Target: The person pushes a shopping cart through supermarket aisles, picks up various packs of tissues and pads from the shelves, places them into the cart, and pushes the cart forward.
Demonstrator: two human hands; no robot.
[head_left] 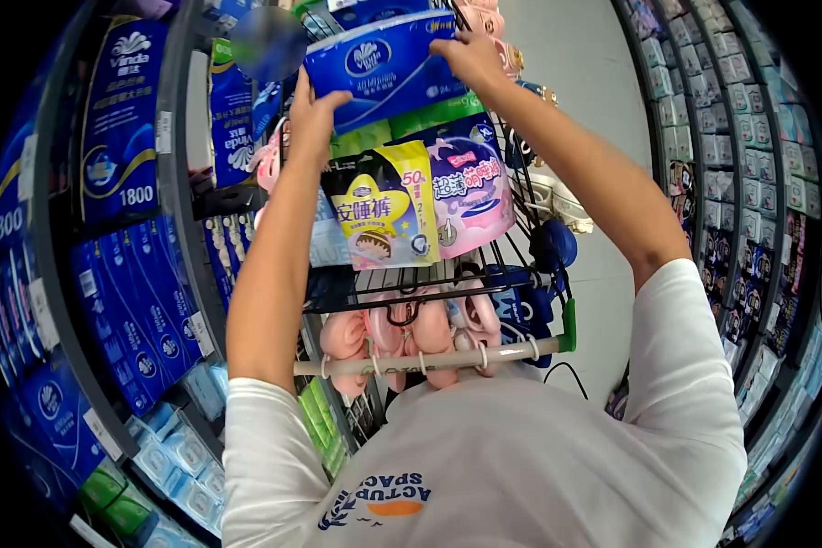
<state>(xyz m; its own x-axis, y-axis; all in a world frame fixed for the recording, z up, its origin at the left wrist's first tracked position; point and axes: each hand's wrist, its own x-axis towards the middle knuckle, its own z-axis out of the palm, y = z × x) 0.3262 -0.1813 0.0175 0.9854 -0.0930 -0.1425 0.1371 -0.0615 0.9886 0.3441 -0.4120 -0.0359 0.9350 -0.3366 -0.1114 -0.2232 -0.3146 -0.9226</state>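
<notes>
Both my arms reach forward over a wire shopping cart. A blue Vinda tissue pack (384,73) is held at its two ends above the far part of the cart. My left hand (315,114) grips the pack's left end, thumb on its front face. At the opposite end, my right hand (470,62) has its fingers closed on the upper corner. Nearer to me in the cart stand a yellow and black sleep-pants pack (384,205) and a pink and purple pack (470,187). Green packaging (438,114) shows just below the tissue pack.
Pink slippers (429,333) hang by rings around the cart handle (447,356). Shelves of blue Vinda packs (123,119) line the left side. Small packs fill the right shelf (753,137). Grey floor (594,137) runs between cart and right shelf.
</notes>
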